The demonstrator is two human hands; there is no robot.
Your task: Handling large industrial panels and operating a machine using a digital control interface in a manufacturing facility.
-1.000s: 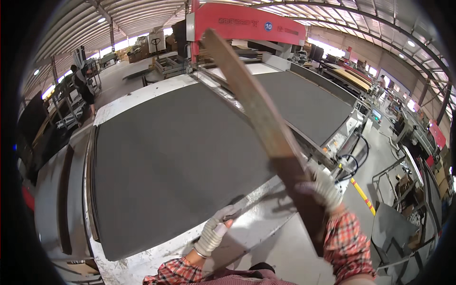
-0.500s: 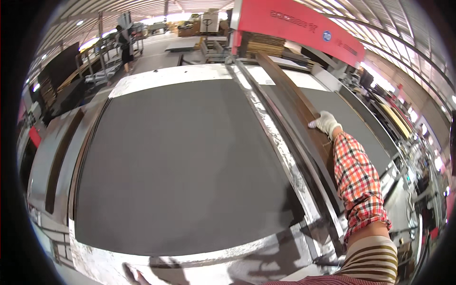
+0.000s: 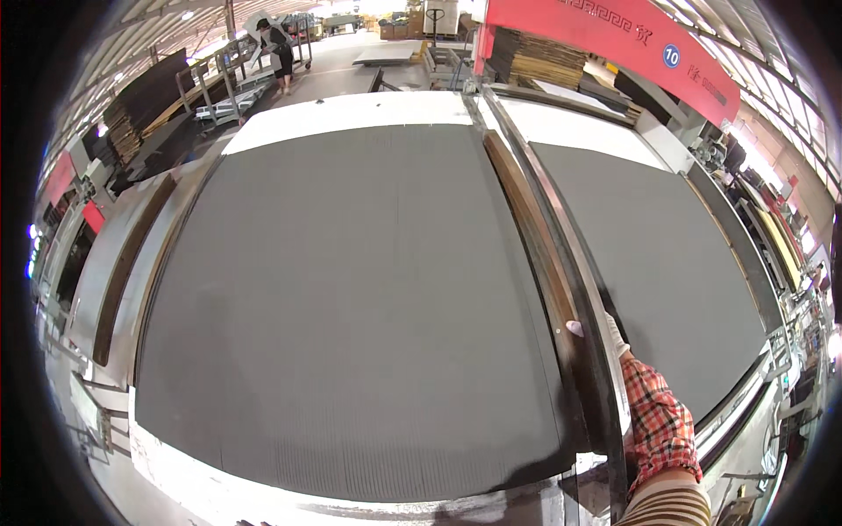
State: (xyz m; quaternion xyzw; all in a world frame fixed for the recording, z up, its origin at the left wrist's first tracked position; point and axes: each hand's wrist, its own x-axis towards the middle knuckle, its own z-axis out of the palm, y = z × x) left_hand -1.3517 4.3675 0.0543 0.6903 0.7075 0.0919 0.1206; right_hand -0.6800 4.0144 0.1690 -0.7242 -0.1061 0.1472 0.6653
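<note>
My right hand (image 3: 617, 334), in a white glove with a checked sleeve, reaches in from the lower right. It is closed on a long brown bar (image 3: 530, 232); the thumb shows against the bar. A long metal rail (image 3: 561, 206) passes in front and hides most of the fingers. The bar lies lengthwise along the right edge of a large dark grey sheet-like surface (image 3: 351, 280), close beside the rail. That surface has a white border (image 3: 351, 111), stained along the near side. My left hand is not in view.
Right of the rail lies another dark grey surface (image 3: 653, 245). A second brown bar (image 3: 132, 263) rests on a metal plate at the left. Stacked boards (image 3: 539, 61) stand under a red beam (image 3: 614, 31) at the back. A person (image 3: 279, 53) stands by racks far left.
The brown bar has gone from the right side of the rail to its left side, over the large grey surface. My right hand is lower and partly behind the rail. The view has shifted.
</note>
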